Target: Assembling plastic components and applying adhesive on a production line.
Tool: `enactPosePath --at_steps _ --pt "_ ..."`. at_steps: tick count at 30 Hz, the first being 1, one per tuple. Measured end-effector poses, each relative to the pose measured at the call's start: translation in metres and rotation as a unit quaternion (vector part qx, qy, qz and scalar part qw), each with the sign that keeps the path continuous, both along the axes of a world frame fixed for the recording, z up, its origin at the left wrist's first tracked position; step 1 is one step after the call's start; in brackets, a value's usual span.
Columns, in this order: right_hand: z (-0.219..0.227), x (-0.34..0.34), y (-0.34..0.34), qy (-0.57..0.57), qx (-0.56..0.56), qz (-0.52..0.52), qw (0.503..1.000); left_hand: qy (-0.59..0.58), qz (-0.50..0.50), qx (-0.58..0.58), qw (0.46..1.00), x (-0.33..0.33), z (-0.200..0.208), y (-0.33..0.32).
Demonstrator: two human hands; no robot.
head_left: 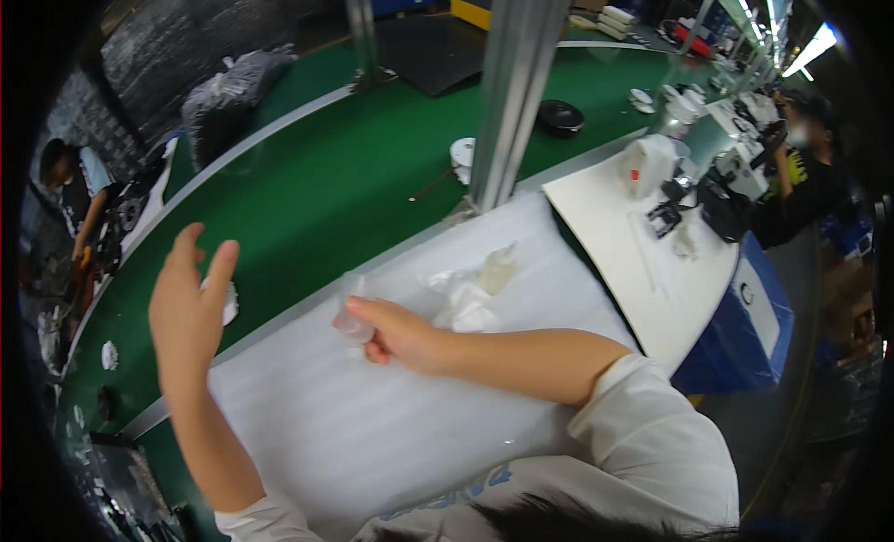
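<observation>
My left hand (186,304) is raised at the left, over the green conveyor belt (307,188), with its fingers apart and nothing in them. Behind it, partly hidden, is a white piece (231,303) on the belt. Over the white-covered work surface (372,430), my right hand (405,337) is closed around a small, clear, cup-like plastic piece (355,324); its exact kind is hard to make out. Beyond my right wrist lie a crumpled white plastic bag (466,304) and a yellowish translucent piece (496,270).
A metal post (512,104) rises at the belt's near edge. A round white part (463,155) and a black disc (561,117) sit on the belt. At right, a white board (633,263) bears several parts, beside a blue bin (745,328). Other people work at both sides.
</observation>
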State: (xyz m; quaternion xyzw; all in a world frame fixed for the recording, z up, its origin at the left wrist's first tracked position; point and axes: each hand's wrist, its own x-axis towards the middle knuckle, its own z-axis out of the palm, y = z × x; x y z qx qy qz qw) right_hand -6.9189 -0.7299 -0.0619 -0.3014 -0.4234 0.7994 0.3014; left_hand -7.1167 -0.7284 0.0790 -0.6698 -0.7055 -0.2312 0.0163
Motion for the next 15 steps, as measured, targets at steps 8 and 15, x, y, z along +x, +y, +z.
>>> enactPosePath --at_steps 8,15 --pt "0.001 -0.021 -0.005 0.031 0.027 0.012 0.999 -0.477 -0.453 0.059 0.751 0.108 0.085 -0.132" --pt "-0.007 -0.049 -0.002 0.031 0.025 0.033 0.999 -0.599 -0.514 0.173 0.589 0.059 0.064 -0.202"
